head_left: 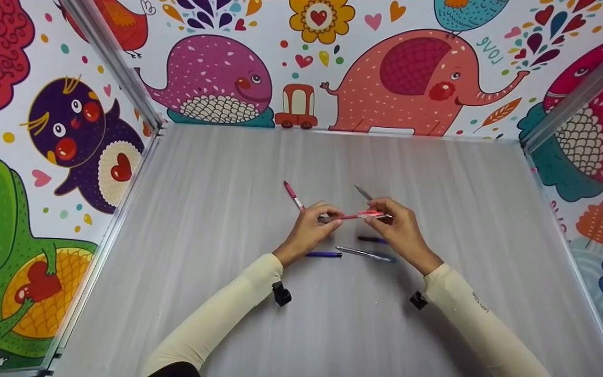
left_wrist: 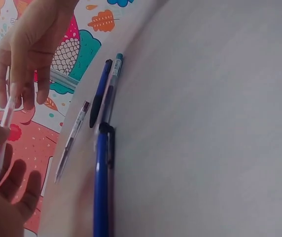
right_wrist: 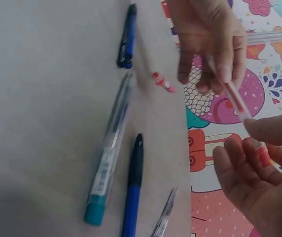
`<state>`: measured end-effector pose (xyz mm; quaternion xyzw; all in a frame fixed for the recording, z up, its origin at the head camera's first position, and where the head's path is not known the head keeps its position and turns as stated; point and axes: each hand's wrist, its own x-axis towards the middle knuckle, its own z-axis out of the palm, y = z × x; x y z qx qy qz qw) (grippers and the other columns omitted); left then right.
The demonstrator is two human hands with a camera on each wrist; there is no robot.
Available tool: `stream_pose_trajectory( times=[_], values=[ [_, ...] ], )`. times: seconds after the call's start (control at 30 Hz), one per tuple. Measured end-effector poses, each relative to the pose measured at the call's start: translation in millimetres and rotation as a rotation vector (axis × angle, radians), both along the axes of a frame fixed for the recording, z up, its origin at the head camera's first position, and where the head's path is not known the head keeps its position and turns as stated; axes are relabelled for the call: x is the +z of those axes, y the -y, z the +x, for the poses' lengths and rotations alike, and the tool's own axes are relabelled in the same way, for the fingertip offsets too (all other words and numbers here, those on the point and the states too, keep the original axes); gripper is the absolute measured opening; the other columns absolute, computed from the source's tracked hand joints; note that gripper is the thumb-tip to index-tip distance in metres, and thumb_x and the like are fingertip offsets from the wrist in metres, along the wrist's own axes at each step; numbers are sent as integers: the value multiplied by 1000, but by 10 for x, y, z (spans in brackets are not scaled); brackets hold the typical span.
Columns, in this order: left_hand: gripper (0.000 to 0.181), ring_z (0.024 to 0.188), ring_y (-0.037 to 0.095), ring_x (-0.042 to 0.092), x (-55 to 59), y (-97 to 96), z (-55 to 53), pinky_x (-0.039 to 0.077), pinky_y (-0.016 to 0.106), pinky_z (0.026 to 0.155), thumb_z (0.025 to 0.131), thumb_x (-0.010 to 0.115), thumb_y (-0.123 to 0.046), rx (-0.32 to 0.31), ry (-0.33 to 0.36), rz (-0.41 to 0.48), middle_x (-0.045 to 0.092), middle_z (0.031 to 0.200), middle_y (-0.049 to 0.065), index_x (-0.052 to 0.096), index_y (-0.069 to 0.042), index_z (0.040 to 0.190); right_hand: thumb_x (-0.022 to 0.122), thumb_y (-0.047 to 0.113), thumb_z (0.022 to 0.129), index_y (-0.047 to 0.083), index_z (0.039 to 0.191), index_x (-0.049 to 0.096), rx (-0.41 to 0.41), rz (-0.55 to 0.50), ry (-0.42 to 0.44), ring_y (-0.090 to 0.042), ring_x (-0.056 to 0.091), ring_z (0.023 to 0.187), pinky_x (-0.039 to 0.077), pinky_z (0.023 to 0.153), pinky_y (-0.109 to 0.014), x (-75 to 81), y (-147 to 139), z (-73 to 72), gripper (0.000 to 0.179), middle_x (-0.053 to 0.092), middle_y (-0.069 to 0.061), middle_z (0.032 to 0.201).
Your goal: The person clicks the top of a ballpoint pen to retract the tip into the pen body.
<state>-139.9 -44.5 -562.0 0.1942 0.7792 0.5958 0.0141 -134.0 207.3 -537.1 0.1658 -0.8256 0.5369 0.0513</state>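
Both hands hold a clear pen with red parts (head_left: 352, 216) level above the table. My left hand (head_left: 309, 228) pinches its tip end between thumb and fingers. At the other end, the thumb and fingers of my right hand (head_left: 398, 228) grip it near its red end, plain in the right wrist view. Under the hands lie a blue capped pen (head_left: 324, 254), a clear pen with a teal end (right_wrist: 112, 148) and a blue pen with a black grip (right_wrist: 134, 192). Beyond the right hand is a slim clear pen (left_wrist: 73, 140); a red pen (head_left: 294, 195) lies beyond the left.
The grey table (head_left: 218, 173) has printed cartoon panels (head_left: 301, 63) along its back and both sides. Metal posts (head_left: 118, 68) stand at its back corners. Black wrist cameras (head_left: 281, 294) hang under the cream sleeves (head_left: 228, 303).
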Motion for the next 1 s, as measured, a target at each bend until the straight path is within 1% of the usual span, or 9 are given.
stream_pose_trajectory(
  times=[0.07,0.17,0.3,0.37,0.47,0.57,0.73,0.83,1.0],
  values=[
    [14,102,14,69,-11,3,-13,61,32,94,101,79,-4,-8,-27,-1,75,109,4,82,-5,115,84,-4,94,0,125,76,16,13,-48,-24,76,99,60,87,-19,-22,-22,3,32,80,-7,110],
    [14,105,16,71,-43,1,-42,61,34,96,100,80,-3,-24,-92,-20,77,111,4,82,-5,115,84,-4,94,1,123,76,44,53,-141,-21,76,98,61,89,-22,-58,-57,6,31,78,-5,109],
    [15,107,18,72,-103,-9,-92,60,33,97,99,81,-3,-38,-177,-57,78,112,5,82,-5,114,85,-4,94,3,118,75,71,158,-290,-21,75,100,62,91,-29,-103,-99,9,26,74,-5,110],
    [16,108,20,72,-135,-14,-118,60,33,97,98,82,-2,-38,-212,-63,78,112,6,81,-3,114,85,-3,94,3,116,74,81,220,-360,-22,75,102,63,90,-35,-128,-116,11,25,73,-6,111],
    [17,108,23,72,-172,-21,-146,60,35,96,96,84,-1,-35,-255,-60,79,111,8,80,1,113,85,-3,94,3,116,74,95,286,-431,-22,75,103,63,88,-40,-154,-132,17,25,72,-7,113],
    [17,107,25,71,-210,-28,-175,59,38,96,95,85,-1,-41,-297,-62,78,110,10,80,1,111,86,-4,93,2,115,73,95,325,-462,-22,75,102,64,87,-42,-174,-141,19,26,71,-8,112],
    [15,107,26,71,-251,-38,-212,58,40,96,95,85,0,-59,-339,-82,78,108,10,81,-1,109,87,-5,91,2,113,74,77,341,-454,-23,76,101,65,86,-43,-197,-147,13,26,71,-9,111],
    [16,107,26,71,-265,-47,-227,58,39,96,94,85,1,-59,-348,-95,78,108,10,81,-1,109,88,-7,89,2,112,74,71,335,-451,-23,76,101,65,86,-43,-223,-150,2,28,71,-8,110],
    [16,107,25,70,-293,-70,-253,57,35,96,93,86,0,-51,-356,-134,78,108,8,82,-2,109,88,-5,90,2,112,74,67,341,-451,-23,75,101,65,87,-44,-241,-162,-7,27,71,-9,110]
  ],
)
